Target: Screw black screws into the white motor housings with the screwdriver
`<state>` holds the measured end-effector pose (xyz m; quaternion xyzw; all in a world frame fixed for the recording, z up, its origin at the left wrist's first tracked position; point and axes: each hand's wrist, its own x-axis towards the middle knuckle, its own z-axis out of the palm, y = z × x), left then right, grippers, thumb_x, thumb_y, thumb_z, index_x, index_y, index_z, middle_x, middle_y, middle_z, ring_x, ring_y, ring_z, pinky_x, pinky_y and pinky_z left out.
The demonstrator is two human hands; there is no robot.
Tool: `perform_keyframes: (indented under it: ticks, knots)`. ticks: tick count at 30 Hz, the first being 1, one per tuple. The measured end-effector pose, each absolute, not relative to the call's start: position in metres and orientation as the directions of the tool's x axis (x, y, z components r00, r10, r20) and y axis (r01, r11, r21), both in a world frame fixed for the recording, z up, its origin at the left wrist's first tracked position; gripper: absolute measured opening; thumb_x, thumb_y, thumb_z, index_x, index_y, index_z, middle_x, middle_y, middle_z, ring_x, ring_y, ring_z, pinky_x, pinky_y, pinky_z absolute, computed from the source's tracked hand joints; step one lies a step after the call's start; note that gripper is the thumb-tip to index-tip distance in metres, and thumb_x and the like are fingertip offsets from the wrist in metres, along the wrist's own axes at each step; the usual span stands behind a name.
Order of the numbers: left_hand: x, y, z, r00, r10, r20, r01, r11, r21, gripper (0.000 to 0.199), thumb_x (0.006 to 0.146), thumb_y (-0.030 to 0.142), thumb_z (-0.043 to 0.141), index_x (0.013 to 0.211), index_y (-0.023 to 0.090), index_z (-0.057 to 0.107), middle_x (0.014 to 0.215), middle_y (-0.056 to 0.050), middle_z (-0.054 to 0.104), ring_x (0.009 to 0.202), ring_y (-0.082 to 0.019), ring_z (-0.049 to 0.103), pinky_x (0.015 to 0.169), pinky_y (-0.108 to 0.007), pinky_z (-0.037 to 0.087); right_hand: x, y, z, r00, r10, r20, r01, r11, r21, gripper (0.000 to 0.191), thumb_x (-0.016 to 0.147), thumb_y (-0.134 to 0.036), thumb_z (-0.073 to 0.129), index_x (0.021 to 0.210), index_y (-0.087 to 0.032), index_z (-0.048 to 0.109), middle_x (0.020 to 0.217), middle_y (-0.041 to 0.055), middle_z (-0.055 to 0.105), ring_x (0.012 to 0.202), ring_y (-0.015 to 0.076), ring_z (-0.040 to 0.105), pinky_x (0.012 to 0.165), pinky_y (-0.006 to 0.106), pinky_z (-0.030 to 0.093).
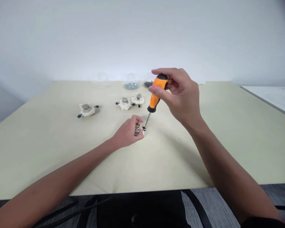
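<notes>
Here we are at the counter (142,171), and the right hand (184,95) has its grip closed on the handle of an orange-and-black screwdriver (156,93), thumb on one side, fingers curled over the top end. Its long axis slants down from the handle to the person's left, the shaft steep, with the tip at the small black end piece (144,129) of a cream plastic motor assembly (137,129). That assembly sits low over the counter, below and to the left of the right grip, and the left hand (128,133) is much the nearer, its grip clamped around the motor body, end piece poking out on the right. (Whether the tip is truly seated there, I can't tell.) Now the count: one screwdriver, four motor assemblies, one held and three loose, these being the lone one (86,109) off to the left and the close pair (125,103) beyond the left hand. At the back stand three see-through containers: one with silvery bits (131,85), one with dark bits (148,84), and a faint one whose contents I can't make out.
</notes>
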<state>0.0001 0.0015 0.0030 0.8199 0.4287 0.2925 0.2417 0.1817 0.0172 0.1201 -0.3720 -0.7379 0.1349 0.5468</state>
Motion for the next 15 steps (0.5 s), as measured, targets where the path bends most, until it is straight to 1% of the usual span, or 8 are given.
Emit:
perform_keyframes:
  ticks: [3,6,9,12,15]
  knots:
    - [0.0,0.0013,0.0033,0.459,0.845,0.273,0.568,-0.515,0.642,0.035,0.078,0.02,0.053,0.108,0.02,0.036,0.095,-0.004,0.057,0.08,-0.017,0.058,0.073,-0.034,0.046,0.1814,0.0146,0.1202,-0.156,0.701,0.696,0.3,0.705,-0.643,0.031,0.086,-0.031,0.06,0.117,-0.029,0.061,0.105,0.0037,0.06,0.098,0.0188,0.06,0.091,0.041,0.055]
    - [-0.0006,0.001,0.0026,0.457,0.848,0.268,0.565,-0.509,0.649,0.034,0.079,0.021,0.053,0.109,0.021,0.036,0.095,-0.005,0.058,0.082,-0.018,0.058,0.073,-0.034,0.046,0.1822,0.0128,0.1217,-0.198,0.719,0.666,0.258,0.694,-0.672,0.032,0.089,-0.028,0.053,0.121,-0.029,0.059,0.106,0.0037,0.062,0.102,0.0202,0.061,0.089,0.042,0.056]
    - [-0.0009,0.001,0.0014,0.457,0.849,0.266,0.558,-0.506,0.657,0.034,0.079,0.02,0.053,0.109,0.021,0.037,0.096,-0.005,0.058,0.082,-0.018,0.058,0.073,-0.033,0.045,0.1831,0.0134,0.1232,-0.224,0.722,0.655,0.285,0.691,-0.664,0.033,0.091,-0.03,0.05,0.122,-0.03,0.059,0.11,0.0038,0.061,0.108,0.0212,0.059,0.09,0.041,0.056]
    - [-0.0008,0.0011,0.001,0.463,0.845,0.268,0.552,-0.512,0.658,0.035,0.078,0.019,0.053,0.109,0.021,0.036,0.096,-0.004,0.058,0.081,-0.017,0.058,0.074,-0.033,0.046,0.1835,0.0154,0.1238,-0.217,0.706,0.674,0.355,0.7,-0.619,0.033,0.087,-0.036,0.058,0.12,-0.033,0.061,0.114,0.003,0.057,0.111,0.0207,0.056,0.09,0.038,0.056]
    - [-0.0007,0.0014,0.0009,0.457,0.848,0.268,0.561,-0.509,0.653,0.035,0.078,0.02,0.053,0.109,0.021,0.036,0.096,-0.004,0.058,0.082,-0.017,0.058,0.075,-0.034,0.046,0.1833,0.0163,0.1233,-0.195,0.692,0.695,0.398,0.703,-0.589,0.035,0.081,-0.036,0.066,0.116,-0.033,0.063,0.109,0.0035,0.056,0.107,0.0207,0.056,0.09,0.038,0.056]
